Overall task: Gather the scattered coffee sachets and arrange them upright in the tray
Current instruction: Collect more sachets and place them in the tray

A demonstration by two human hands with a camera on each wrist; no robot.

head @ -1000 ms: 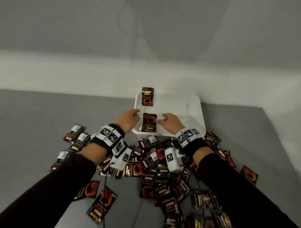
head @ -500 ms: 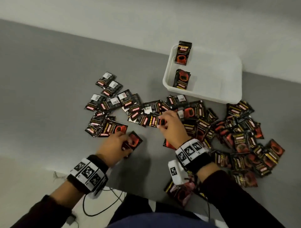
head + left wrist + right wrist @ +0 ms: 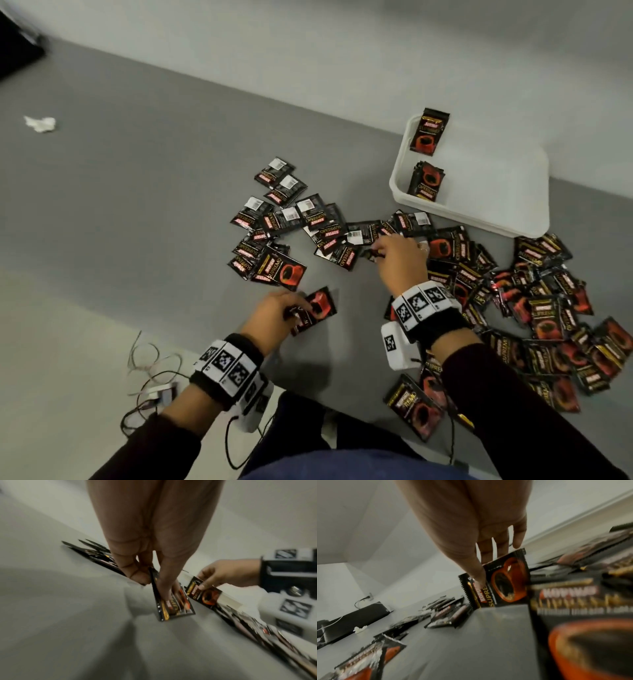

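Note:
Black-and-red coffee sachets lie scattered over the grey mat [image 3: 137, 171], with a dense pile [image 3: 548, 308] at the right. The white tray [image 3: 486, 219] sits at the far right and holds two sachets, one leaning at its back corner [image 3: 430, 135] and one nearer [image 3: 426, 180]. My left hand [image 3: 298, 310] pinches a single sachet [image 3: 318, 306] by its edge, thumb on its face [image 3: 171, 601]. My right hand [image 3: 380, 251] pinches another sachet [image 3: 505, 585] tilted up from the middle row; the head view mostly hides this one.
A crumpled white scrap [image 3: 40, 123] lies far left on the mat. Loose cables [image 3: 150, 377] trail on the pale floor by my left wrist. A dark object [image 3: 17, 51] sits in the upper left corner. A white wall runs behind the tray.
One second ago both hands were at the tray with a sachet. They have since come back to the pile, and each now holds a sachet.

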